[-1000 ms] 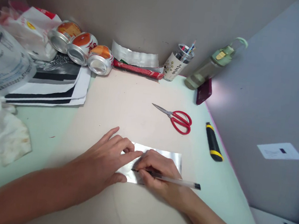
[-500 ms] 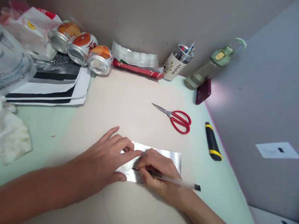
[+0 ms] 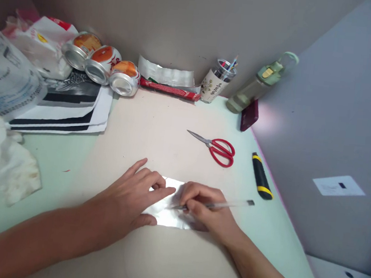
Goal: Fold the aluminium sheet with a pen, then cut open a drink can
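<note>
A shiny silver metal sheet (image 3: 167, 219) lies flat on the pale board in front of me. My left hand (image 3: 136, 191) rests over the sheet's left end, fingers spread, thumb and index finger stretched onto the metal. In my right hand (image 3: 209, 208) a pen (image 3: 233, 203) with a clear barrel and dark end is pinched between thumb and fingers. Its tip points left, at the middle of the sheet; whether it touches the metal I cannot tell. The right hand covers much of the sheet's right end.
Beyond the hands lie red-handled scissors (image 3: 219, 150) and, at right, a black-and-yellow utility knife (image 3: 262, 177). Several cans, including one can (image 3: 124, 78), cut can pieces (image 3: 171, 89), a pen jar (image 3: 215, 82) and a bottle (image 3: 253, 91) line the back. Papers (image 3: 99, 119) and a white cloth (image 3: 7, 164) lie left.
My right hand has shifted slightly right, and the pen's rear end has swung upward, away from me. My left hand stays in place on the sheet. The view has tilted a little.
</note>
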`<action>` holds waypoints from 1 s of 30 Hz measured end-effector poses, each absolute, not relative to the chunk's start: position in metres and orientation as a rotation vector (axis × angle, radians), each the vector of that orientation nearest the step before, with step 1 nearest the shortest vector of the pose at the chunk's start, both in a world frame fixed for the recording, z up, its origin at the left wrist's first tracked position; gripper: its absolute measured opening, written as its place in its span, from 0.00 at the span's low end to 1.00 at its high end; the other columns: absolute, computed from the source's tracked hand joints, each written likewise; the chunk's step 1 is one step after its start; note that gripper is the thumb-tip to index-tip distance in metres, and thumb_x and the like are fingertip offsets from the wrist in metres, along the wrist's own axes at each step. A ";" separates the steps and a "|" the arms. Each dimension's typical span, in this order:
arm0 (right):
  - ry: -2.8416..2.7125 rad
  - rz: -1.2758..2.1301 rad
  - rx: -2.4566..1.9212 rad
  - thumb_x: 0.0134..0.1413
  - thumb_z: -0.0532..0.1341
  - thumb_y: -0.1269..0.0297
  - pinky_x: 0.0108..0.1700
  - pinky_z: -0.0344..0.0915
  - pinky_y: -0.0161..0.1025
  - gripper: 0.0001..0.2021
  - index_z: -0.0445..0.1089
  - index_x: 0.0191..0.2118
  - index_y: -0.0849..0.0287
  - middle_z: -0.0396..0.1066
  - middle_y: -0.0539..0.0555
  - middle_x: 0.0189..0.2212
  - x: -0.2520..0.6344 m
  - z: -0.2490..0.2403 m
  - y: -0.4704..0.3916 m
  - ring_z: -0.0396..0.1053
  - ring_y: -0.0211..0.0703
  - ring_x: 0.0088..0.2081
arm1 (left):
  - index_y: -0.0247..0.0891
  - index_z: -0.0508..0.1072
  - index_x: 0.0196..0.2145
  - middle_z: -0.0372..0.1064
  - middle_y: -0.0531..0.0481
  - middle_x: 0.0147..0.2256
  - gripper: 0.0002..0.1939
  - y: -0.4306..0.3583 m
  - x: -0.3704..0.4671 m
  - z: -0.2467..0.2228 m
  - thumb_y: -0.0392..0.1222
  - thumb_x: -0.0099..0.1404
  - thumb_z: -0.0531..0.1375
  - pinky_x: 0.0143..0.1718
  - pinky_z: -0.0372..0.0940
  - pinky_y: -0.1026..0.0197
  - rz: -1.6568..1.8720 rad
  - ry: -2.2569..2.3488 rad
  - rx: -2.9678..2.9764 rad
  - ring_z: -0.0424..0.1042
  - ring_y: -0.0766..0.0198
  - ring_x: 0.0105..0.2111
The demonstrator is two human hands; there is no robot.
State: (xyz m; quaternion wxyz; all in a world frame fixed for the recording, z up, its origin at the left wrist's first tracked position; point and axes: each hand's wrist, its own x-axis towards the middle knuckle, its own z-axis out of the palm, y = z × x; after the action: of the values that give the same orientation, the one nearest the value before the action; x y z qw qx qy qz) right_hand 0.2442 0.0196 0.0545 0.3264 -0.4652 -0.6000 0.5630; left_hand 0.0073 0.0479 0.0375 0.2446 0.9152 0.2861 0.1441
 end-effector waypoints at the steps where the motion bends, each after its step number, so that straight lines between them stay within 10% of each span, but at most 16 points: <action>1: -1.454 1.517 -1.180 0.58 0.60 0.69 0.32 0.59 0.36 0.06 0.75 0.32 0.58 0.69 0.50 0.26 0.248 0.053 0.021 0.64 0.39 0.29 | 0.42 0.64 0.59 0.66 0.48 0.47 0.30 0.048 0.007 0.037 0.34 0.61 0.66 0.65 0.41 0.34 0.402 0.778 2.499 0.66 0.57 0.49; 21: -1.287 1.372 -1.386 0.62 0.63 0.61 0.36 0.66 0.34 0.07 0.79 0.39 0.53 0.75 0.51 0.32 0.252 0.046 0.000 0.70 0.39 0.33 | 0.44 0.70 0.53 0.71 0.51 0.44 0.23 0.045 0.009 0.032 0.37 0.60 0.67 0.65 0.41 0.36 0.473 0.827 2.603 0.71 0.58 0.45; 26: -1.265 1.335 -1.356 0.64 0.62 0.55 0.37 0.65 0.35 0.12 0.80 0.37 0.54 0.74 0.52 0.30 0.251 0.045 0.000 0.69 0.40 0.34 | 0.36 0.77 0.42 0.78 0.51 0.38 0.18 0.015 0.021 0.054 0.29 0.71 0.48 0.68 0.28 0.43 0.564 0.881 2.975 0.73 0.60 0.40; 30: -1.234 1.332 -1.366 0.62 0.63 0.53 0.38 0.65 0.36 0.12 0.80 0.36 0.54 0.74 0.52 0.31 0.248 0.047 0.002 0.69 0.40 0.33 | 0.36 0.77 0.48 0.79 0.52 0.46 0.20 -0.018 0.029 0.063 0.34 0.75 0.45 0.66 0.41 0.56 0.713 0.849 3.074 0.69 0.62 0.50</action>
State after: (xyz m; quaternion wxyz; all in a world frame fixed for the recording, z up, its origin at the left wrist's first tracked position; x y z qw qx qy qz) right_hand 0.2484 0.0016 0.0475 0.4210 -0.5452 -0.4926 0.5318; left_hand 0.0290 -0.0184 0.0629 -0.0633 0.9388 0.2592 0.2178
